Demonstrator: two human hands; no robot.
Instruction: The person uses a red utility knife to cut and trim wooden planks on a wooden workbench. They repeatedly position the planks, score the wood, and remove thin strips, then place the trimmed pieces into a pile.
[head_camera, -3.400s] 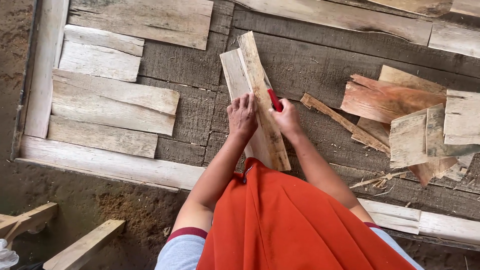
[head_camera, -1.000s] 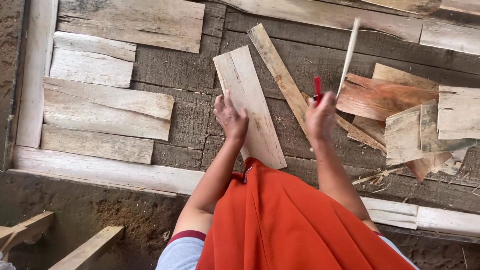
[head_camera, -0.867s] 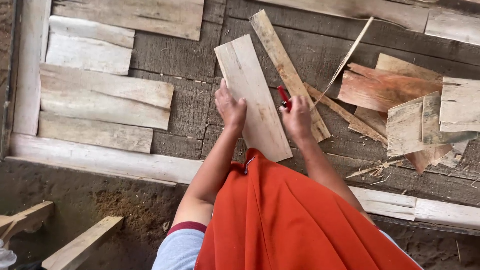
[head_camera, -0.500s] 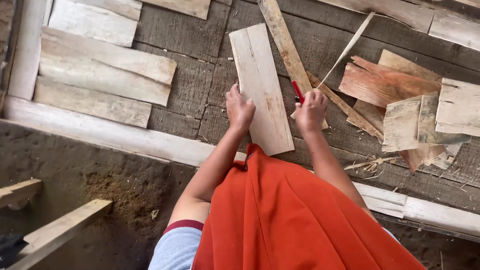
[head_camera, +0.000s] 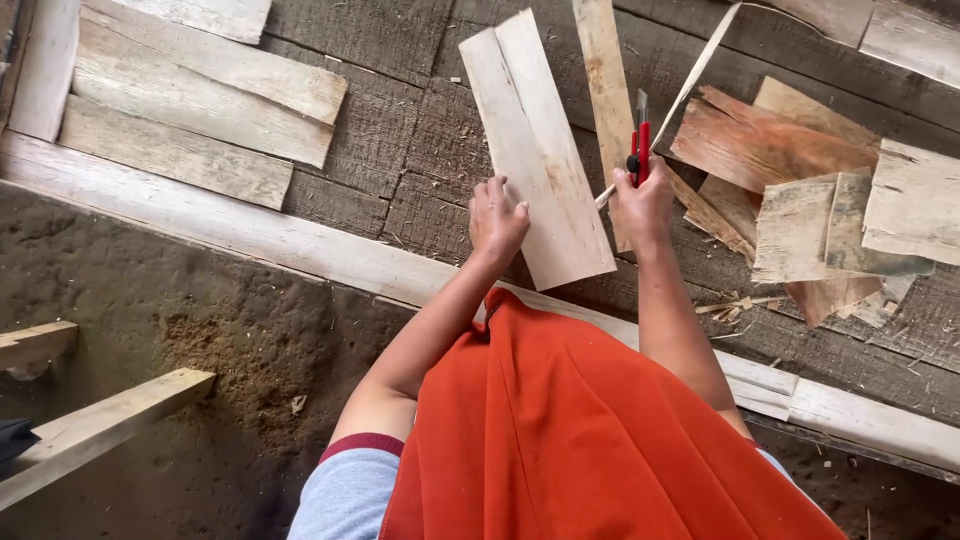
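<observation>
My left hand (head_camera: 497, 215) presses on the near left edge of a pale thin wood sheet (head_camera: 536, 140) lying on dark floor planks. My right hand (head_camera: 642, 203) grips a red utility knife (head_camera: 640, 145), blade pointing away, just right of that sheet. Beside the knife lies a narrower wood strip (head_camera: 606, 80). A thin pale sliver (head_camera: 690, 85) runs diagonally from near my right hand toward the upper right.
Stacked pale wood sheets (head_camera: 190, 110) lie at the left. A heap of reddish and grey sheet pieces (head_camera: 810, 190) lies at the right. A pale beam (head_camera: 250, 235) edges the planks, with dirt ground (head_camera: 200, 340) below. My orange garment (head_camera: 590, 430) fills the lower middle.
The narrow strip has been split off the wide sheet and lies to its right. My right hand with the knife moved right, then back beside the sheet. The view shifted down and left.
</observation>
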